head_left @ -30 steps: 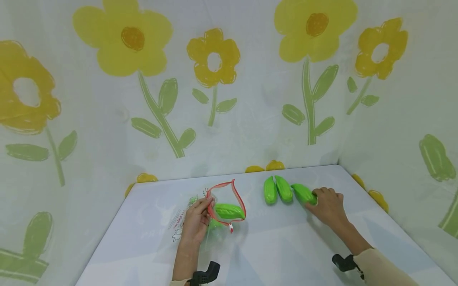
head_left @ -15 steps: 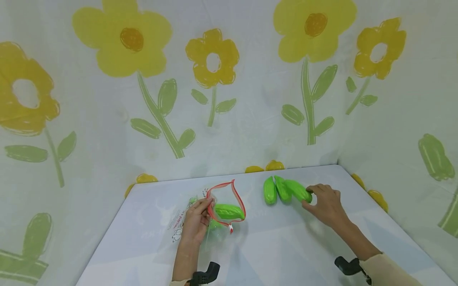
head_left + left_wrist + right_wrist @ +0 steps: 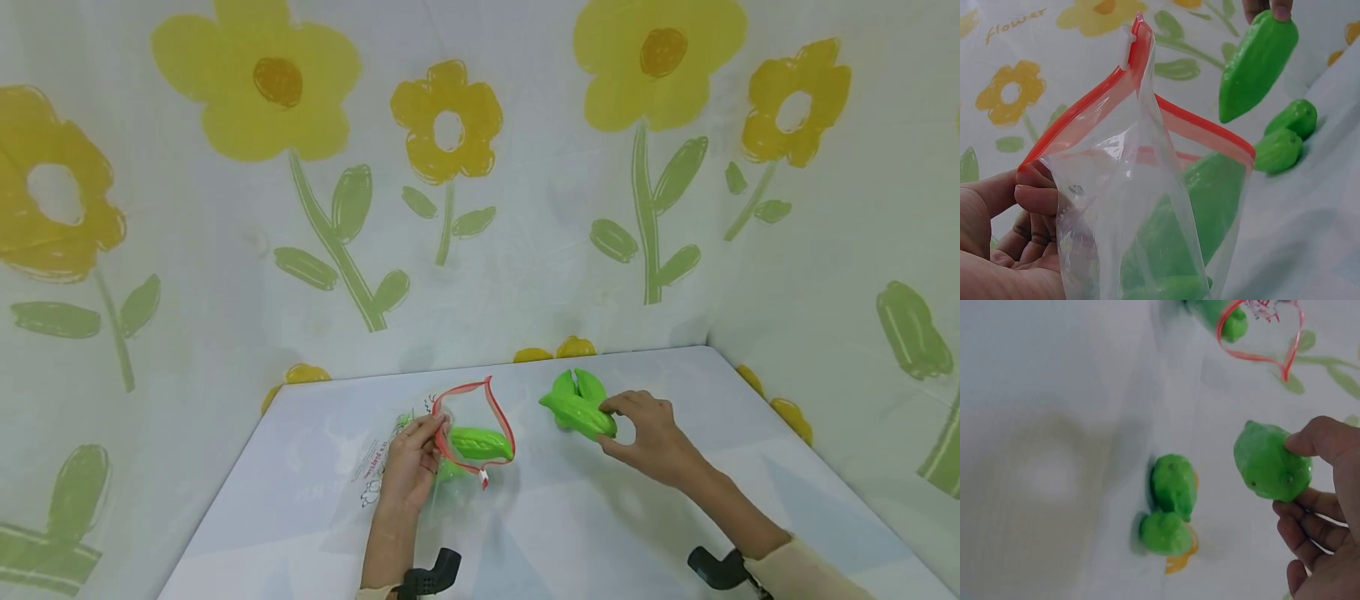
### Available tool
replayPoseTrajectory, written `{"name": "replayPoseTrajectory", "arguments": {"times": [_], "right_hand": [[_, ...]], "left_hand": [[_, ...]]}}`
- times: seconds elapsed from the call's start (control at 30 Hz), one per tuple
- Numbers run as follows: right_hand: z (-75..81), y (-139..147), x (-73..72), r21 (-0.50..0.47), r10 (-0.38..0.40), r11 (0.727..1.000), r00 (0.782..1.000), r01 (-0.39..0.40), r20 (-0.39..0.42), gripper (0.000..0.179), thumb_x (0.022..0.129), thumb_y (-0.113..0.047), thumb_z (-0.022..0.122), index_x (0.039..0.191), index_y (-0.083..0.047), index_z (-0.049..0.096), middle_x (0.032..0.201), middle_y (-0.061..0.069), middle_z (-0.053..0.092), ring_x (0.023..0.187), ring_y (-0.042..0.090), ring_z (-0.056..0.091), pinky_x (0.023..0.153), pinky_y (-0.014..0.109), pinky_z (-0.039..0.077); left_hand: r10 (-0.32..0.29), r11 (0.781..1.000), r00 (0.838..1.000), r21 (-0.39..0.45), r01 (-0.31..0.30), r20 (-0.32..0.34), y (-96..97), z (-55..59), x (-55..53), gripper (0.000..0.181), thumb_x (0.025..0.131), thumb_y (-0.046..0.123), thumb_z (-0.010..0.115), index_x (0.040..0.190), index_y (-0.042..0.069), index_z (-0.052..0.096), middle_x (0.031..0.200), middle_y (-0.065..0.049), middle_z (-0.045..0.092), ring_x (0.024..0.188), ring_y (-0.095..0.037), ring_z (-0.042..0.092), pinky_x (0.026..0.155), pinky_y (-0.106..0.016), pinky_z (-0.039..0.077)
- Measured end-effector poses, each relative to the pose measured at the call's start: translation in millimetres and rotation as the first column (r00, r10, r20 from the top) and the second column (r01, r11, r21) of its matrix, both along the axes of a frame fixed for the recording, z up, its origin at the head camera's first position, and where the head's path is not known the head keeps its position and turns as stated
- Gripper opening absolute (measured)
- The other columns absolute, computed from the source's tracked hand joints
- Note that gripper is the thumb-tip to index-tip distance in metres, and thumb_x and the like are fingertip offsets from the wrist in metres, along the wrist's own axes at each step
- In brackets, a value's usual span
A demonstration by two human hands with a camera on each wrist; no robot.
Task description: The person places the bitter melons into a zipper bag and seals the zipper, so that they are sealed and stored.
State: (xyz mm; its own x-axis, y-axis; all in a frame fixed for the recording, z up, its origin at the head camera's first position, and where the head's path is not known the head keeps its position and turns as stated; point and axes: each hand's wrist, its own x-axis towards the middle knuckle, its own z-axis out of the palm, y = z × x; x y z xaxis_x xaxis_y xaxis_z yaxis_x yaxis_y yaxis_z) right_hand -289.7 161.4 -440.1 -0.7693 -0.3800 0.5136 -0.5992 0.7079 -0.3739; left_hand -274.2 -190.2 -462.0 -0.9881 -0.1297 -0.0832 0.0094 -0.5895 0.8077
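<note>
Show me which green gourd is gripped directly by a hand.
It's the gourd pinched by the right hand, above the table. Two others lie side by side on it; the rest in view are inside the clear, red-zipped bag.

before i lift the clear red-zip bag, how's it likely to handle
The clear red-zip bag is probably floppy: its see-through film creases. With its mouth gaping, the green gourd inside might slide out if tipped.

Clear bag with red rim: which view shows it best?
Left wrist: the clear bag looks largest there, its red rim plain. Head shows it smaller, pinched by the left hand; right wrist catches only part, at the top edge.
</note>
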Motion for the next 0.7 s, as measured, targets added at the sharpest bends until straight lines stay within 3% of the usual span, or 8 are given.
{"name": "replayPoseTrajectory", "arguments": {"times": [0.17, 0.43, 0.7], "right_hand": [[-2.9, -11, 4.7, 0.016, 0.095, 0.995, 0.995, -0.095, 0.013, 0.038, 0.078, -0.017, 0.086, 0.112, -0.011, 0.069, 0.112, -0.002, 0.065, 0.107, 0.020, 0.056, 0.088, 0.047, 0.030], [-7.0, -26, 10.3, 0.029, 0.196, 0.979, 0.976, -0.200, 0.094, 0.034, 0.080, -0.019, 0.083, 0.111, -0.018, 0.069, 0.108, -0.011, 0.059, 0.103, 0.011, 0.055, 0.090, 0.045, 0.033], [-6.6, -38, 9.1, 0.012, 0.262, 0.964, 0.956, -0.266, 0.135, 0.032, 0.083, -0.022, 0.083, 0.111, -0.021, 0.068, 0.106, -0.015, 0.061, 0.105, 0.011, 0.055, 0.091, 0.051, 0.036]], "left_hand": [[0.003, 1.000, 1.000, -0.008, -0.003, 0.009, -0.4, 0.4, 0.6, 0.007, 0.096, 0.013, 0.069, 0.094, 0.007, 0.067, 0.089, -0.003, 0.073, 0.073, -0.004, 0.066, 0.053, -0.013, 0.045], [-0.008, 1.000, 1.000, -0.003, 0.008, 0.013, 0.0, 0.1, 0.2, 0.007, 0.096, 0.013, 0.068, 0.094, 0.007, 0.069, 0.088, -0.003, 0.073, 0.073, -0.004, 0.066, 0.053, -0.013, 0.045], [-0.008, 0.999, 1.000, 0.031, 0.008, -0.009, 0.8, -0.6, -0.4, 0.006, 0.096, 0.011, 0.068, 0.095, 0.005, 0.067, 0.088, -0.004, 0.073, 0.075, -0.004, 0.068, 0.053, -0.013, 0.045]]}}
